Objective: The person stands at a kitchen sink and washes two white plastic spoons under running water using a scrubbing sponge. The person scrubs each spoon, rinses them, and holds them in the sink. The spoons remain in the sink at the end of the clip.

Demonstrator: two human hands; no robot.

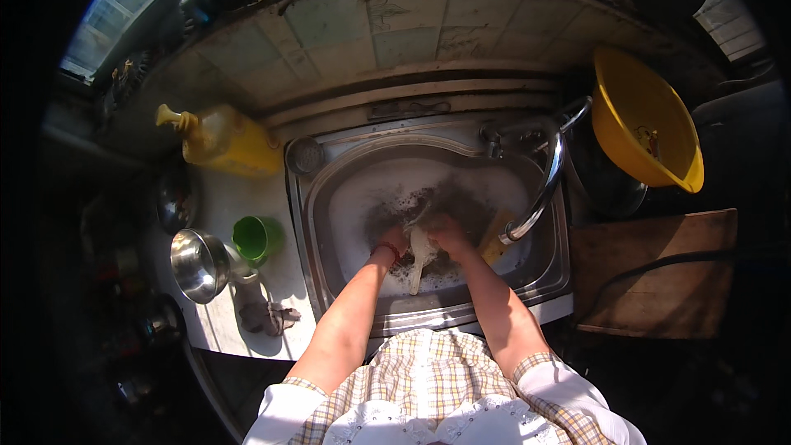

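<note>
Both hands are down in a steel sink [315, 284] of foamy water. My left hand [395, 240], with a red bracelet at the wrist, lies at the left of a pale long-handled utensil [417, 259]. On the utensil's other side is my right hand [446, 236], its fingers partly under water. The handle points towards me; the far end is blurred among foam. Whether either hand grips it cannot be told. A yellowish board or similar flat thing [494, 238] slants in the water to the right, beneath the tap's spout [508, 235].
The chrome tap [556, 167] arches over the sink's right side. Left on the counter are a yellow pump bottle [232, 142], a green cup [254, 239], a steel bowl [196, 266] and a crumpled cloth [270, 317]. Rightward are a yellow basin [649, 130] and a wooden board [661, 272].
</note>
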